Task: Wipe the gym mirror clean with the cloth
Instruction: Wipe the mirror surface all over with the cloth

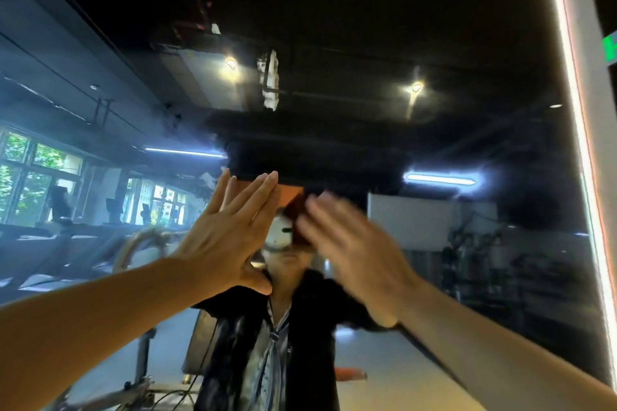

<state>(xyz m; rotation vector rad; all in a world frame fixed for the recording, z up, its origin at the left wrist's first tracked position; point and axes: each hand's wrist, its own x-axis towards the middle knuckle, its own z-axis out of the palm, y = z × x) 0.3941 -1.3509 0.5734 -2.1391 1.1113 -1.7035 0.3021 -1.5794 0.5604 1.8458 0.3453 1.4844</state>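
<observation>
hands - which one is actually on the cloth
The right hand: its motion-blurred fingers cover the orange-brown cloth. The left hand is flat with straight fingers beside it.

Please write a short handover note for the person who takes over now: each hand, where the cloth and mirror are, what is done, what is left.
Left hand: open, fingers straight, flat against the mirror, no grip on anything.
Right hand: blurred in motion, fingers fairly straight, pressing the reddish-brown cloth onto the glass at about head height.
Mirror: directly ahead, lit strip along its right edge.
Done: cannot tell how much is wiped; hazy streaks show on the left part.
Left: probably go on wiping, including the hazy left area and lower glass.
</observation>
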